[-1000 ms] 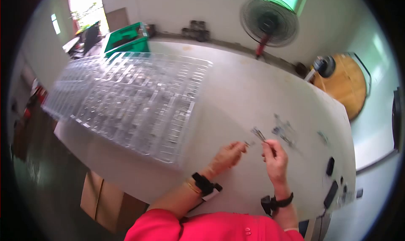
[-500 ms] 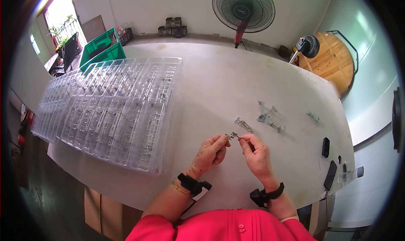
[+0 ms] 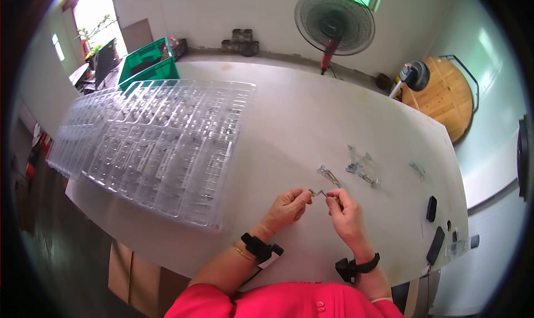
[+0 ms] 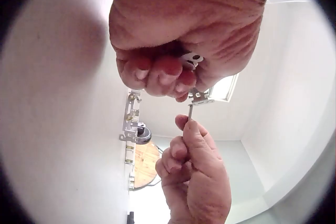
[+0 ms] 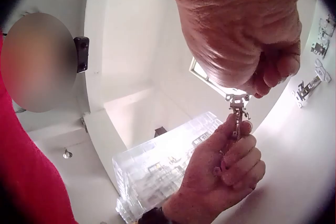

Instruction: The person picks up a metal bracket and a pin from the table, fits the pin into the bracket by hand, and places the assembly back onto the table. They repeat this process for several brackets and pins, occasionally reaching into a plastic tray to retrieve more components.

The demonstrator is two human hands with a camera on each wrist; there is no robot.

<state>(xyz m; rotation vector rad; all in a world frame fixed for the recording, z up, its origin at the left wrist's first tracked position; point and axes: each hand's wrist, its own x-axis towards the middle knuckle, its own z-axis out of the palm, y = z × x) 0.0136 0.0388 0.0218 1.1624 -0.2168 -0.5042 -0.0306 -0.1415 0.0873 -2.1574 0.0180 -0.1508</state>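
Observation:
Between the fingertips of my left hand [image 3: 286, 209] is a small silvery metal bracket [image 5: 238, 103] with holes and cut-outs, its lower part covered by the fingers. My right hand [image 3: 347, 215] pinches a thin metal rod [image 4: 190, 111] between thumb and forefinger. In the left wrist view the rod's tip meets the bracket's edge. Both hands are held close together over the near part of the table. Just beyond the right hand lies a similar metal piece [image 3: 329, 176], with a small group of metal parts [image 3: 362, 170] farther right.
Clear plastic compartment trays [image 3: 217, 220] full of small metal parts cover the table's left side. Behind them stands a green crate [image 3: 161, 71]. Another small part [image 3: 416, 169] and dark objects [image 3: 436, 245] lie at the right. A fan [image 3: 334, 23] stands past the far edge.
One second ago the hands were apart; they came together with the bracket and rod meeting between them. Since half a second ago the hands have stayed close; the head view has shifted slightly.

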